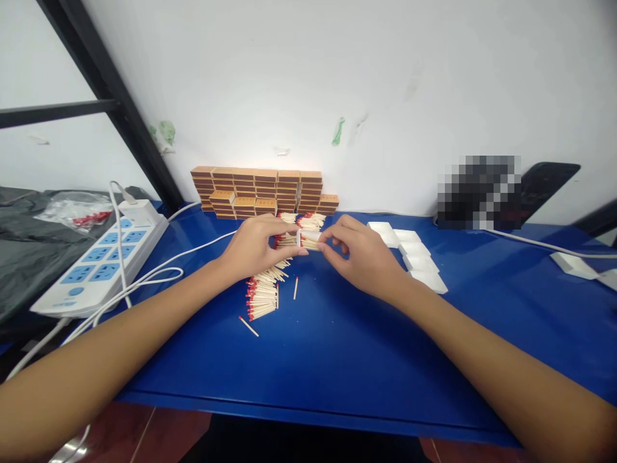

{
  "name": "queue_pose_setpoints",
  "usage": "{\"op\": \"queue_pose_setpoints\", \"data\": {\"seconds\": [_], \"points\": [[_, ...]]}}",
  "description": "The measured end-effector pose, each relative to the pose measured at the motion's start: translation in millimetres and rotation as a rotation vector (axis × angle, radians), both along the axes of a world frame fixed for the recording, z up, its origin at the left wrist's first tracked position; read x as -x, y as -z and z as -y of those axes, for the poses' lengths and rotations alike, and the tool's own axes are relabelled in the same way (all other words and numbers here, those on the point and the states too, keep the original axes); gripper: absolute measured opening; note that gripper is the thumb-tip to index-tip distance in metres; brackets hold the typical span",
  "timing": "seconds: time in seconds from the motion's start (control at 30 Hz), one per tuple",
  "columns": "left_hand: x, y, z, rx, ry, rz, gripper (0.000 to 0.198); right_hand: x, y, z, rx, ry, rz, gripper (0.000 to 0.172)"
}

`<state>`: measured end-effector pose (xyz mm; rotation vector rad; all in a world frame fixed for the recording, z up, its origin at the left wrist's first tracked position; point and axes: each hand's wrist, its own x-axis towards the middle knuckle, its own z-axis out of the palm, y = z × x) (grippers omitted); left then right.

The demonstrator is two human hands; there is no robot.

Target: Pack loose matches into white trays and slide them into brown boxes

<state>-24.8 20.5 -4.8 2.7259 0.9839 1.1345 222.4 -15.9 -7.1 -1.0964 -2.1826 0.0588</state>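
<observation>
Both hands meet over a pile of red-tipped matches on the blue table. My left hand and my right hand pinch the two ends of a small white matchbox tray filled with matches, fingers closed on it. More loose matches lie just behind the tray. A single match lies apart near the front of the pile.
A stack of brown matchboxes stands against the white wall. Several empty white trays lie in a row to the right. A white-and-blue power strip with cables sits at left. A white adapter is at far right.
</observation>
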Motion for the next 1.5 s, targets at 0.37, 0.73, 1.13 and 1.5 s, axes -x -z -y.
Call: {"op": "queue_pose_setpoints", "data": {"seconds": [0.37,0.73,1.13,1.5], "points": [[0,-0.5,0,-0.007,0.016,-0.005,0.047,-2,-1.1,-2,0.076,-0.054,0.024,0.009],[-1,-0.6,0,-0.003,0.024,-0.006,0.045,-4,-0.2,-2,0.07,0.071,0.205,0.01],[0,1.9,-2,0.001,0.009,-0.007,0.047,-3,-5.5,3,-0.024,-0.004,0.244,0.013],[0,0.3,-1,-0.017,0.011,0.007,0.048,-2,-7.3,6,-0.09,-0.05,0.236,0.022]]}}
